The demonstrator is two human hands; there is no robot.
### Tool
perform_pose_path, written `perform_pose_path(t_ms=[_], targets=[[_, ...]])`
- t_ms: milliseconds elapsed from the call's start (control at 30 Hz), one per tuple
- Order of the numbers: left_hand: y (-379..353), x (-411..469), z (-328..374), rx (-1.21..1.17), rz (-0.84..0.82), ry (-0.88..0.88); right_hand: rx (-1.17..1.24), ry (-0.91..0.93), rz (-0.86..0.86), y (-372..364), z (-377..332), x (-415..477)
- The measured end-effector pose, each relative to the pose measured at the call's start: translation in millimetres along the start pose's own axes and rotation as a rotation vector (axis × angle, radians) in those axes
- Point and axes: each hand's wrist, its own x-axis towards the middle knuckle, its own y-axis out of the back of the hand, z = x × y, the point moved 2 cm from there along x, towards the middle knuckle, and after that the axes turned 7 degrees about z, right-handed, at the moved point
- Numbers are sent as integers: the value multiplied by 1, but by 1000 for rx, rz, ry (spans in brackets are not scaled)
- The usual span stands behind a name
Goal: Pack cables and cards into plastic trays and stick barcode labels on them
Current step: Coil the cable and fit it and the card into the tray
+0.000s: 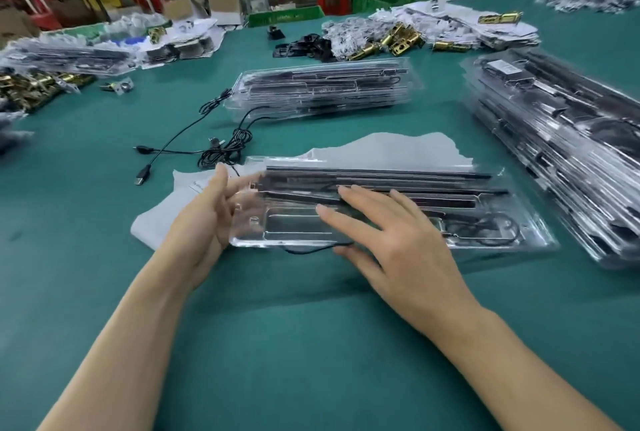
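Head view: tray (294, 224) lies under flat right hand (398, 243), its end against spread-fingered left hand (204, 219).

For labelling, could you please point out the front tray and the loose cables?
Front tray (291, 228): head view, its empty clear compartment.
Loose cables (225, 152): head view, the coiled bundle.

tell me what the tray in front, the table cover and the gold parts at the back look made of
Tray: clear glossy plastic; the contents show through and its ridges catch glare. Table cover: green and matte, probably fabric or a soft mat; no shine. Gold parts: likely brass-coloured metal, bright reflections, though blurred.
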Motion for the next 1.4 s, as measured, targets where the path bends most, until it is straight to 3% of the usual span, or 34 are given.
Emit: perform_pose_path(t_ms=[100, 167, 300, 400, 633, 767, 900, 1000, 1167, 1400], targets=[[-4, -2, 3, -73, -40, -27, 0, 9, 96, 2, 1, 2], [-3, -4, 1, 22, -50, -135, 3, 3, 135, 2, 1, 3], [-12, -12, 0, 739, -114, -685, 11, -2, 207, 5, 1, 4], [-10, -5, -4, 947, 52, -791, 22, -6, 234, 7, 1, 3], [-6, -17, 12, 783, 453, -1093, 25, -35, 180, 5, 1, 3], [10, -17, 18, 804, 695, -1262, 35, -41, 133, 2, 2, 3], [36, -12, 25, 621, 909, -1258, 38, -36, 117, 2, 2, 2], [38, -7, 28, 362, 745, -1098, 31, -29, 97, 2, 2, 1], [23, -11, 25, 416, 591, -885, 40, -5, 8, -2, 3, -2], [-3, -30, 39, 848, 383, -1187, 93, -46, -189, -7, 7, -5]])
